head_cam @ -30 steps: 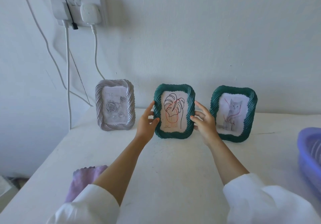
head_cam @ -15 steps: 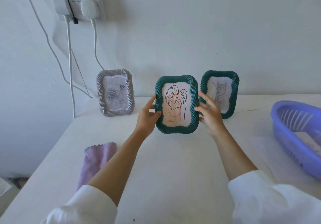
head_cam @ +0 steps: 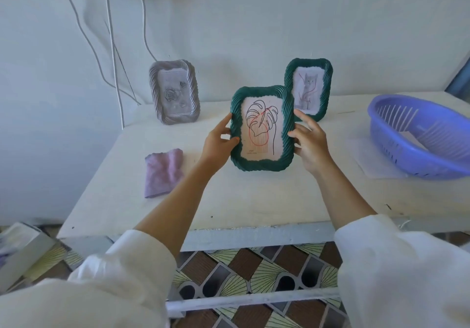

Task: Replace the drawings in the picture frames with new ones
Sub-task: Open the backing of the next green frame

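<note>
The green leaf-drawing frame [head_cam: 263, 129] is being held above the bench [head_cam: 254, 200], pinched at its edges by both hands [head_cam: 218, 144] [head_cam: 311, 147]; it is best being turned face down, backing exposed

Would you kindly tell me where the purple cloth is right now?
In the head view the purple cloth lies crumpled on the left part of the white table, in front of the grey picture frame and left of the left hand.
</note>
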